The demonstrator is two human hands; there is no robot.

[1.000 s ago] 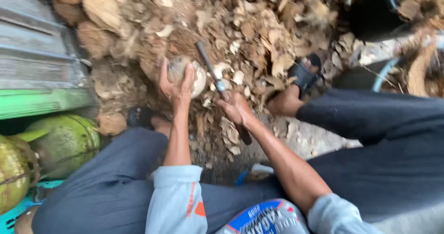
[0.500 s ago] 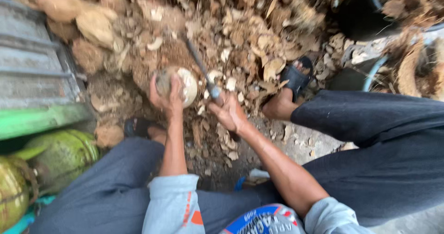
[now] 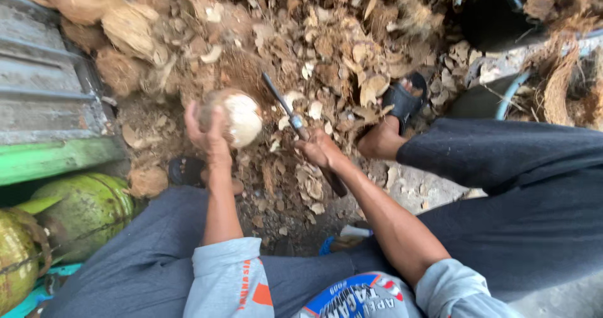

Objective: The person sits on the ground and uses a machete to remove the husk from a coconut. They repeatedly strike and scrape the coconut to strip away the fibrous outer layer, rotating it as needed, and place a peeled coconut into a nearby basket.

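Observation:
My left hand [image 3: 210, 137] grips a partly peeled coconut [image 3: 235, 117], round, with a white pared face and brown patches, held above the ground between my knees. My right hand [image 3: 318, 150] is closed around the dark handle of a long knife [image 3: 300, 129], whose blade points up and left, its tip close beside the coconut. Both forearms reach out from rolled light-blue sleeves. My legs in dark trousers spread to either side.
A thick heap of brown husk and shell chips [image 3: 326, 48] covers the ground ahead. Unpeeled brown coconuts [image 3: 125, 29] lie at upper left, green coconuts [image 3: 75, 214] at lower left beside a green and grey ledge [image 3: 44, 104]. My sandalled foot [image 3: 402, 104] rests at right near a dark bucket [image 3: 490, 16].
The coconut has been turned in my left hand, showing more of its white face. The knife stays close beside it, blade still pointing up and left.

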